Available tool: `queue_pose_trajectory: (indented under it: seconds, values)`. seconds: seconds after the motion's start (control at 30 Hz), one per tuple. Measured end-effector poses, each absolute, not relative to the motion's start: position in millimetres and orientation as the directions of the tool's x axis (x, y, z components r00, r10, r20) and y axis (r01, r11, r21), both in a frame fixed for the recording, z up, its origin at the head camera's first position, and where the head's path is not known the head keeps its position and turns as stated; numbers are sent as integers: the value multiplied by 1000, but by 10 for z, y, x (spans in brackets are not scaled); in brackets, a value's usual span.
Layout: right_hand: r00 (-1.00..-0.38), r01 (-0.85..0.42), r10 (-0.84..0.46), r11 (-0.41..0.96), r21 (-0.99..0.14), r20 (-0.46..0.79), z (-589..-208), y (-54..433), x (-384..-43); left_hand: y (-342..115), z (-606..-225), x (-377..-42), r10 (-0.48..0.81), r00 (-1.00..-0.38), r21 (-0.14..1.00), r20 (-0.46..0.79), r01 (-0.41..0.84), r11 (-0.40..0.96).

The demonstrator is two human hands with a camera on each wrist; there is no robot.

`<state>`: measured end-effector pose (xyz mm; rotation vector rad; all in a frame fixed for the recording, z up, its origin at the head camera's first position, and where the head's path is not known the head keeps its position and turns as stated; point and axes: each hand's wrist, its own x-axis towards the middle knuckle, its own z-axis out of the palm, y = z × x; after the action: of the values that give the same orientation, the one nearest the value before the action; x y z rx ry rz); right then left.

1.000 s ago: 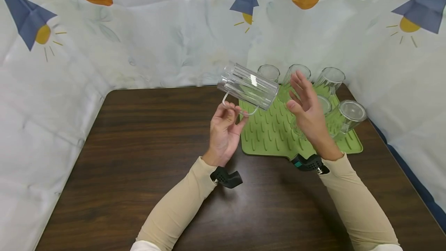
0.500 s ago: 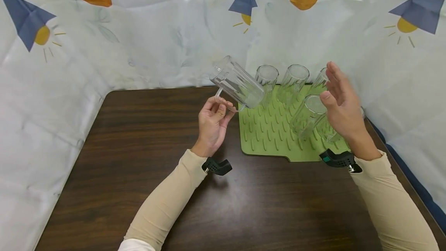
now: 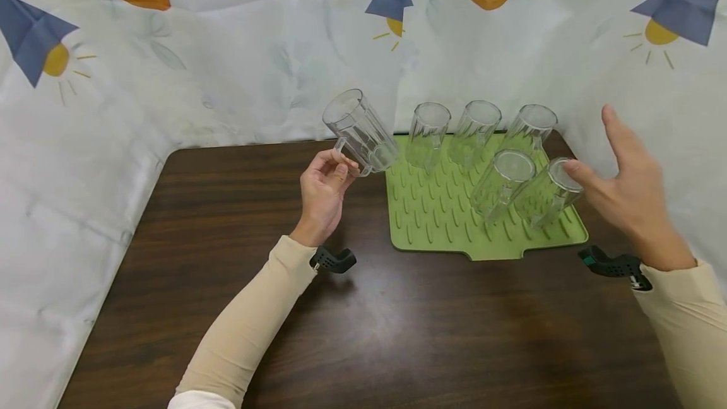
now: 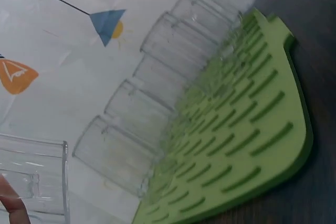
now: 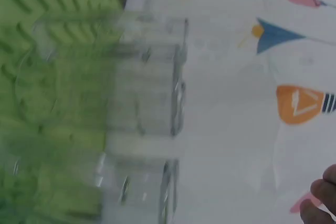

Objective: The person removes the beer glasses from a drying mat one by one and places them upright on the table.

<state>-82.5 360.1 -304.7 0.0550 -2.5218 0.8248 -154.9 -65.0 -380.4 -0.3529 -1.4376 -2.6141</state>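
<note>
My left hand (image 3: 322, 197) grips a clear glass mug (image 3: 360, 128) by its handle, above the table left of the green mat. The mug leans, its mouth toward the upper left and its base toward the mat. In the left wrist view, part of this mug (image 4: 52, 177) shows at the lower left beside a fingertip. My right hand (image 3: 633, 191) hovers right of the mat, thumb and fingers spread, holding nothing. In the head view its thumb tip overlaps the top of the front right mug (image 3: 548, 194); whether they touch I cannot tell.
Several glass mugs (image 3: 428, 134) stand on the green ribbed drying mat (image 3: 431, 219), in a back row and a front pair. Dark wooden table (image 3: 397, 327) surrounds it. A white printed cloth (image 3: 255, 68) hangs behind and at the sides.
My left hand has moved left with the mug, whose mouth has swung up from nearly sideways. My right hand has moved right, away from the held mug and past the mat's mugs.
</note>
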Motion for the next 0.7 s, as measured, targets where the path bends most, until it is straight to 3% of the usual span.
queue_pose_trajectory:
  seconds: [0.13,0.43,0.7]
  values:
    - [-871,-158,110,860,-485,478,-3112,3785,-789,-683,-3839,-1624,-26,-955,837,296,273,-475]
    - [-911,-124,75,889,-441,407,-3270,4093,-711,-719,-3935,-1783,-70,-936,893,345,351,-283]
    - [-970,-100,-7,922,-374,243,-3546,4327,-655,-729,-4025,-1886,-53,-927,915,370,374,-151]
